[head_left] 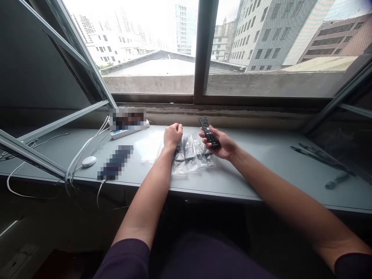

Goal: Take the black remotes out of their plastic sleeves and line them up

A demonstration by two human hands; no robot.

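Observation:
My right hand [223,144] is closed around a black remote control [208,132], holding it tilted with its buttons facing up, just above the grey window ledge [261,170]. My left hand [172,136] is curled into a loose fist and rests on a clear plastic bag [192,157] that holds several dark remotes. The bag lies flat on the ledge between my two hands. Whether the left fingers pinch the plastic is hidden.
A white power strip [128,130] sits at the back left with white cables [84,149] trailing off the ledge. A small white round device [88,161] and a blurred dark object [115,162] lie left of the bag. Dark strips [319,155] lie at the right. An open window frame [43,131] juts in at left.

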